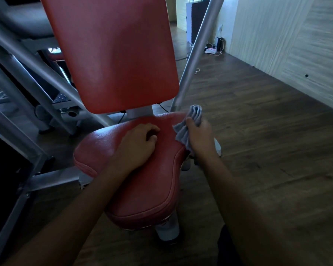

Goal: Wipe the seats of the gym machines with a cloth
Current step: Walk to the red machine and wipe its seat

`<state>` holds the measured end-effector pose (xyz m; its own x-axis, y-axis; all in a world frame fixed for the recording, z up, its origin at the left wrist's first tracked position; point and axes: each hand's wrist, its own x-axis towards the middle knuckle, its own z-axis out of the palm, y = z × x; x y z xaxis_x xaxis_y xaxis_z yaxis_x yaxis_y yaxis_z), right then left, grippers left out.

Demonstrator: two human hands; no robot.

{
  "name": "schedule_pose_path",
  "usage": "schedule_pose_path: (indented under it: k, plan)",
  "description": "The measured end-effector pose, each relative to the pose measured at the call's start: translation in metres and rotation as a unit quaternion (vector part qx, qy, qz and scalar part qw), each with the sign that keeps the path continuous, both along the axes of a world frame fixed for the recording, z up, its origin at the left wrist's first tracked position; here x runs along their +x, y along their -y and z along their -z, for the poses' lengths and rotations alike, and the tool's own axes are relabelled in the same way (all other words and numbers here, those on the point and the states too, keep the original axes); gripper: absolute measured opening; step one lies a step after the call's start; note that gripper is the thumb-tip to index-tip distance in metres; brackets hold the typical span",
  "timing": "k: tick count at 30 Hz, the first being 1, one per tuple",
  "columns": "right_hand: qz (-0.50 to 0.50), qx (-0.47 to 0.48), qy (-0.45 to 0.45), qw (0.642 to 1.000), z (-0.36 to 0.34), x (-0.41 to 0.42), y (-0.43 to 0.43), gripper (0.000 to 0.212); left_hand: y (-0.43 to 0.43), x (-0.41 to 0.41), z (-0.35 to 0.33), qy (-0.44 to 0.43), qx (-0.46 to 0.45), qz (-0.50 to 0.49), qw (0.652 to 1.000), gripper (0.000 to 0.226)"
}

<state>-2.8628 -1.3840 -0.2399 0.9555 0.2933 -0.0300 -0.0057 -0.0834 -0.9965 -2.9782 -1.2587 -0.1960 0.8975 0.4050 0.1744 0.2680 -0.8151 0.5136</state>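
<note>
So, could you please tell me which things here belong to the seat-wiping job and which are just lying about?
Belongs to the job:
- cloth, gripped in the right hand
- red seat, with the left hand resting on it

Just lying about:
- cables and small devices on the floor by the wall
- dark cabinet beyond them

- seat (142,179) front and near-left part bare; left hand (136,144) rests on its middle, fingers curled
- backrest (115,54) upright just behind the seat; only a narrow gap between them
- slanted grey tube (196,48) comes down near the seat's rear right corner; right hand (200,139) gripping cloth (188,127) just beside it
- grey frame bars (27,73) crowd the left side
- wooden floor (267,141) on the right open up to the wall (296,45)
</note>
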Motion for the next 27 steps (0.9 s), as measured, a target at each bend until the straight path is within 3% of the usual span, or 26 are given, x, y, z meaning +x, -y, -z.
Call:
schedule_pose_path:
  k: [2, 3, 5, 7, 8, 9, 13, 17, 24, 27]
  plan:
    - [0.021, -0.164, 0.132, 0.977, 0.008, -0.005, -0.005, 0.055, -0.003, -0.003, -0.001, 0.013, -0.011, -0.029, 0.999, 0.028]
    - [0.008, -0.259, 0.176, 0.95, 0.005, 0.0, -0.008, 0.059, -0.007, -0.007, -0.002, 0.02, -0.007, -0.056, 0.998, 0.027]
    - [-0.079, -0.428, 0.293, 0.851, -0.01, 0.018, -0.017, 0.064, -0.019, -0.018, 0.0, 0.025, 0.03, -0.107, 0.993, 0.024]
    - [-0.196, -0.522, 0.369, 0.744, -0.029, 0.023, -0.034, 0.055, -0.032, -0.029, 0.004, 0.008, 0.049, -0.147, 0.988, 0.022]
    - [-0.243, -0.538, 0.388, 0.708, -0.037, 0.018, -0.045, 0.051, -0.037, -0.033, 0.007, 0.0, 0.05, -0.158, 0.986, 0.023]
    - [-0.275, -0.53, 0.401, 0.694, -0.04, 0.011, -0.056, 0.051, -0.041, -0.036, 0.009, -0.007, 0.045, -0.163, 0.986, 0.024]
    - [-0.309, -0.477, 0.423, 0.706, -0.044, -0.038, -0.051, 0.066, -0.041, -0.041, 0.016, 0.005, 0.021, -0.176, 0.984, 0.033]
    - [-0.317, -0.485, 0.302, 0.757, -0.055, -0.043, -0.012, 0.06, -0.035, -0.043, 0.014, -0.013, -0.008, -0.194, 0.981, 0.037]
    - [-0.353, -0.505, 0.288, 0.733, -0.062, -0.038, -0.046, 0.07, -0.028, -0.053, 0.008, 0.118, -0.157, -0.254, 0.947, 0.041]
    - [-0.367, -0.509, 0.297, 0.719, -0.063, -0.04, -0.036, 0.074, -0.028, -0.055, 0.009, 0.137, -0.172, -0.262, 0.94, 0.041]
